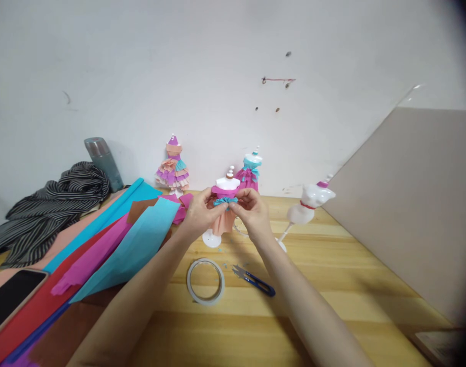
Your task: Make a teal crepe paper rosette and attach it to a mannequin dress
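A small white mannequin (228, 184) on a round stand wears a magenta top and a peach paper skirt (223, 221). Across its waist lies a ruffled blue paper strip (225, 201). My left hand (200, 214) pinches the strip's left end, fingers closed. My right hand (253, 210) pinches its right end against the mannequin. Both hands meet in front of the figure, above the wooden table (332, 285).
A tape roll (205, 281) and blue snips (254, 280) lie near my forearms. Crepe paper sheets (114, 244) spread at left, with a phone (9, 300), a striped scarf (49, 204) and a flask (103, 163). Two dressed mannequins (174, 171) (250, 173) and a bare one (309, 204) stand behind. A grey board (409, 204) leans at right.
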### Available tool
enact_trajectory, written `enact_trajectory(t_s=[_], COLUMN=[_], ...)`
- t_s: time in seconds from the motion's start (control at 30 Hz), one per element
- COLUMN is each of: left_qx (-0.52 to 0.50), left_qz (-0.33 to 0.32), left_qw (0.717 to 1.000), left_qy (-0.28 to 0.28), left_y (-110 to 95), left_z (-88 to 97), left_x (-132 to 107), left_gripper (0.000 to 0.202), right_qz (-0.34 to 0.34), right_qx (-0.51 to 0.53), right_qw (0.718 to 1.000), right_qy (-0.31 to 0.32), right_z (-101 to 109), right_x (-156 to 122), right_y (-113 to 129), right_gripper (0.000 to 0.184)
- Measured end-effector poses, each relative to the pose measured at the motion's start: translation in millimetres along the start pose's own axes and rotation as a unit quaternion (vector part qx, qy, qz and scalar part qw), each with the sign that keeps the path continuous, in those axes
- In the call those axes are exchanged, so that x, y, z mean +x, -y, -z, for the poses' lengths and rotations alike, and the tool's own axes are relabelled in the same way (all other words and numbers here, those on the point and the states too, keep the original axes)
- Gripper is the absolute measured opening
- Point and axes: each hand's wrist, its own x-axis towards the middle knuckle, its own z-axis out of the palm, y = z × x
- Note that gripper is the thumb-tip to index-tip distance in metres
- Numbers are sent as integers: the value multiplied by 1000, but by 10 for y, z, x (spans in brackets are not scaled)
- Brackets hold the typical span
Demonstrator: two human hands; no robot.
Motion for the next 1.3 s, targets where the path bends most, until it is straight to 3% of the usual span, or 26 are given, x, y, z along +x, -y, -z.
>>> enact_trajectory(t_s=[0.37,0.67,0.9,1.03,1.3], left_qx=[32,29,0,9,18], left_qz=[-32,-8,57,49,-21], left_qw=[999,1000,997,998,997], left_qy=[3,-8,-50,-24,68], left_y=[9,5,52,52,1], left_z=[-3,-1,8,41,170], left_x=[-18,-29,-36,-30,21], left_gripper=[27,25,78,78,54], right_qz=[10,0,-3,-2,-9], right_qx=[-13,6,5,11,14], right_qw=[1000,1000,1000,1000,1000], right_qy=[-2,-2,-9,-3,-2], right_z=[6,-12,-8,-7,1], right_x=[15,-3,-15,-14,-9], right_y=[-51,-22,-17,-6,7], right_gripper=[29,27,28,28,28])
